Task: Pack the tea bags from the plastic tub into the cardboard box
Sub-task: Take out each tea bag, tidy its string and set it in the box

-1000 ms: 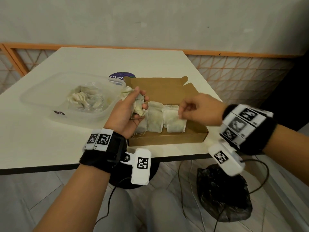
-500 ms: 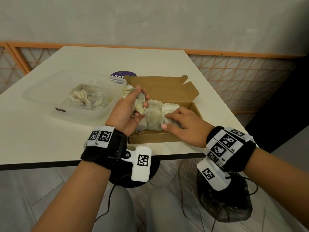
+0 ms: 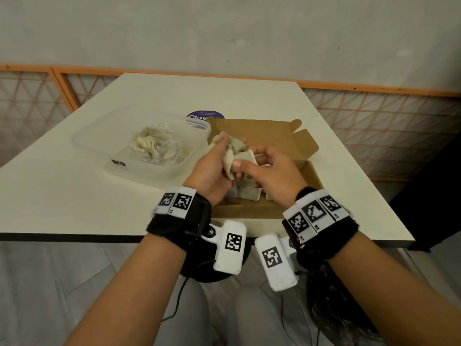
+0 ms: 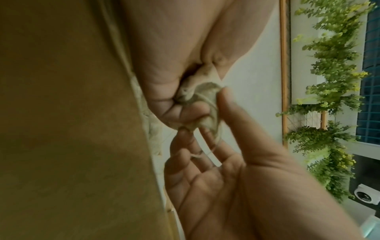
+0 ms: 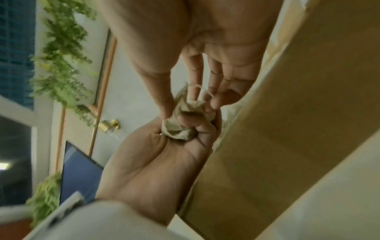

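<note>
Above the cardboard box (image 3: 272,146), over its left half, the left hand (image 3: 212,171) is clenched around a crumpled bunch of tea bags (image 3: 228,156); the left wrist view shows the fingers curled tight over the pale paper, a loop of string trailing from it. The right hand (image 3: 272,171) meets it from the box's right side, thumb and fingertips pinching the edge of one bag in that bunch, the remaining fingers loosely extended, as the right wrist view shows. Down inside the box, beneath both hands, packed tea bags (image 3: 247,193) stand upright against the near wall, partly hidden by the wrists. The box lid stands open at the far side. Just left of the box, touching or nearly touching its far left corner, sits the plastic tub (image 3: 104,156), with a heap of loose tea bags (image 3: 154,148) in its middle. Behind the box's far left corner a round purple sticker (image 3: 203,115) lies on the white table (image 3: 62,203)
</note>
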`<state>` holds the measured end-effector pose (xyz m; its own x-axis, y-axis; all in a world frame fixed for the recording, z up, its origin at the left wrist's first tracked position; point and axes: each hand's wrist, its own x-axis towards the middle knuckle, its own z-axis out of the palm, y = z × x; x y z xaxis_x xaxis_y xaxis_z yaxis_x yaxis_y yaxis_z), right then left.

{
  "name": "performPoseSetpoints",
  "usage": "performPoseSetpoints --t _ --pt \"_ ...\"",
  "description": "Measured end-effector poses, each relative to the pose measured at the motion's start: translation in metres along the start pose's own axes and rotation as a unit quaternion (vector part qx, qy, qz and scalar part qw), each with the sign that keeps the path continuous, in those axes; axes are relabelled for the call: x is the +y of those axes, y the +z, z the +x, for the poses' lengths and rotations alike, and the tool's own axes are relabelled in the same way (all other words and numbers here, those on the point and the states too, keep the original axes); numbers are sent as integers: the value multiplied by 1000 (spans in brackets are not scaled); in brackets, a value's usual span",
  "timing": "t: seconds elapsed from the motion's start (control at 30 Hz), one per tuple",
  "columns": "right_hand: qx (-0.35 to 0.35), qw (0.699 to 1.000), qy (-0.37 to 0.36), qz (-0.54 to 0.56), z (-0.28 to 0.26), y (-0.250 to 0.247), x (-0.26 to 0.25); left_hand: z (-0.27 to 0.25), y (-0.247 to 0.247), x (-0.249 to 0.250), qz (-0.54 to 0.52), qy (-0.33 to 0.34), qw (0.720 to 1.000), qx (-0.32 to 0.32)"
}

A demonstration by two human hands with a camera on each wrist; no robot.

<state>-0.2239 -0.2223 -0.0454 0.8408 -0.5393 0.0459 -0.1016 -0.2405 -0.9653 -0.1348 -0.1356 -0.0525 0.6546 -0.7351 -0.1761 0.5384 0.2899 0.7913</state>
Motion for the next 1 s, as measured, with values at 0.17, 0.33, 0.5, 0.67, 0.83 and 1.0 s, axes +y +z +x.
performPoseSetpoints --t 0.17,0.33,0.5,0.67,0.83,1.0 --pt "55 966 32 250 5 -4 11 1 -3 0 -2 -1 1000 17" --pt "71 918 59 386 9 -14 15 0 -5 1 19 21 1000 6" --pt "38 936 31 348 9 -12 16 -4 -1 -5 161 53 984 -58" --pt "0 932 28 363 8 -13 17 -3 -2 -5 148 47 987 -35" --pt "-76 944 56 318 9 -16 20 0 -7 -1 58 56 997 -4" --pt "-83 951 78 287 11 -10 19 -1 -5 -4 78 72 994 5"
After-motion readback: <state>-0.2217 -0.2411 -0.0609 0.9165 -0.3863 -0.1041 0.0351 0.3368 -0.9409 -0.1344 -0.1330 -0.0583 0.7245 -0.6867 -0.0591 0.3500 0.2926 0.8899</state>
